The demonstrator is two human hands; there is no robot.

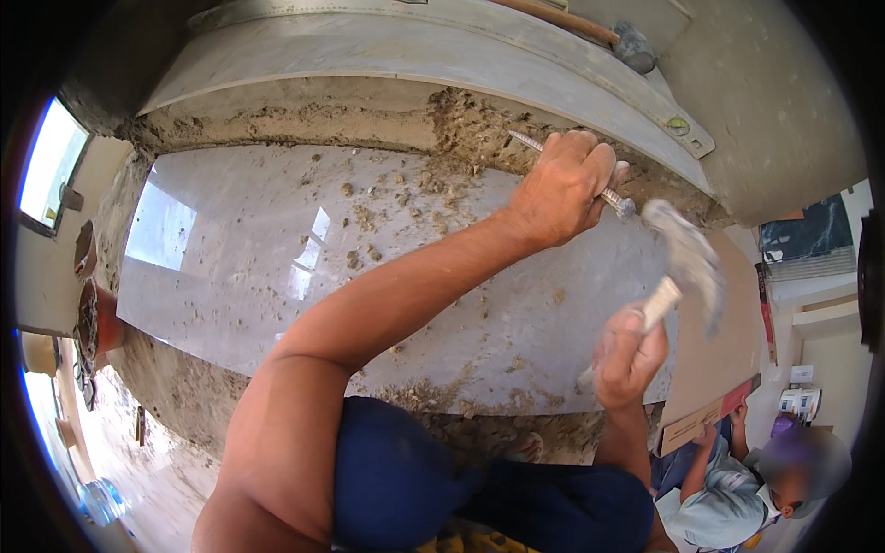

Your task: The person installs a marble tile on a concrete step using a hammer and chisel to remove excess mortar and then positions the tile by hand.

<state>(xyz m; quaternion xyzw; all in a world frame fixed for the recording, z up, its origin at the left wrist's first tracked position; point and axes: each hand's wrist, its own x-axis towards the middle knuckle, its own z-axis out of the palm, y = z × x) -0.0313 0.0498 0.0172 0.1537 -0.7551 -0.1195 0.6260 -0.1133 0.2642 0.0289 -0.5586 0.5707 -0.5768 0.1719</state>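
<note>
My left hand (567,184) is closed round a ribbed steel chisel (616,200). The chisel slants, its pointed end over the rough mortar strip (461,124) and its struck end towards the right. In my right hand (629,355) is the pale handle of a claw hammer (690,253). Motion blurs the hammer's head, which is just right of the chisel's struck end and apart from it. Under both arms lies a large glossy grey slab (442,313), strewn with mortar crumbs (369,221).
Beyond the mortar strip, a long level (682,132) lies on a pale ledge, with a grey-headed mallet (634,48) behind. A reddish bucket (106,318) stands left. At lower right, a co-worker (724,502) has hands at the edge of a brown board (714,341).
</note>
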